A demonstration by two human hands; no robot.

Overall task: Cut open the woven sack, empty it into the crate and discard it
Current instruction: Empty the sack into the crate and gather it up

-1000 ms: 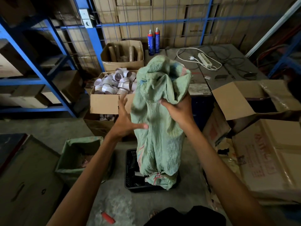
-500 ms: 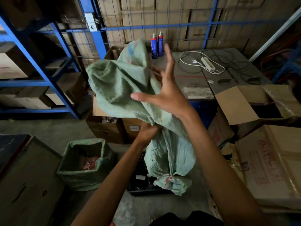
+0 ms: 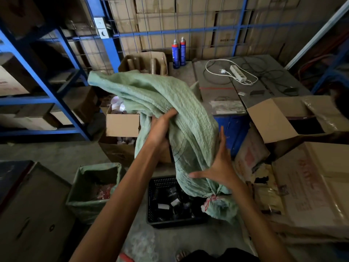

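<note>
The pale green woven sack [image 3: 154, 91] hangs limp and crumpled in front of me, its upper end flopped out to the left and its tied bottom end [image 3: 217, 203] dangling over the right side of the black plastic crate [image 3: 151, 203] on the floor. Small dark packets with white labels lie in the crate. My left hand [image 3: 160, 127] grips the sack's middle from underneath. My right hand [image 3: 217, 167] has its fingers spread and presses flat against the sack's lower part, just above the tied end.
A second green sack [image 3: 94, 186], open, stands left of the crate. Cardboard boxes [image 3: 122, 125] sit behind, more boxes [image 3: 311, 176] at the right. A grey table [image 3: 236, 87] holds a power strip and two spray cans. Blue shelving [image 3: 37, 72] runs along the left.
The sack's upper end has swung down and left. My left hand rose to grip its middle. My right hand dropped from the upper part to press near the tied end.
</note>
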